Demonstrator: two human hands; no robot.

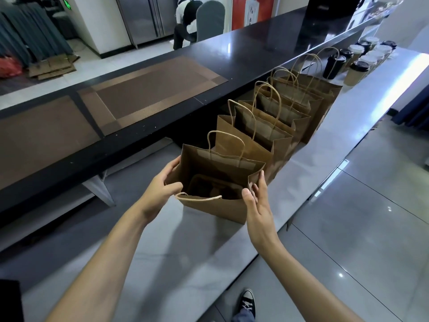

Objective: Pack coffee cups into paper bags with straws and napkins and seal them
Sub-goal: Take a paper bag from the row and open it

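A brown paper bag (210,209) with twine handles stands open on the grey counter (144,259) right in front of me. My left hand (162,189) grips its left side wall, thumb on the near edge. My right hand (257,205) pinches the bag's right corner between thumb and fingers. The inside of the bag looks dark and I see only its flat bottom. Behind it, several more open brown bags (274,126) stand in a row. Beyond them several lidded coffee cups (358,66), black, tan and clear, are grouped at the far right.
A raised black bar top (243,49) with brown woven mats (153,89) runs along the left of the counter. The counter's right edge drops to a tiled floor (371,217). A person (185,22) bends over in the background. My shoe (247,300) shows below.
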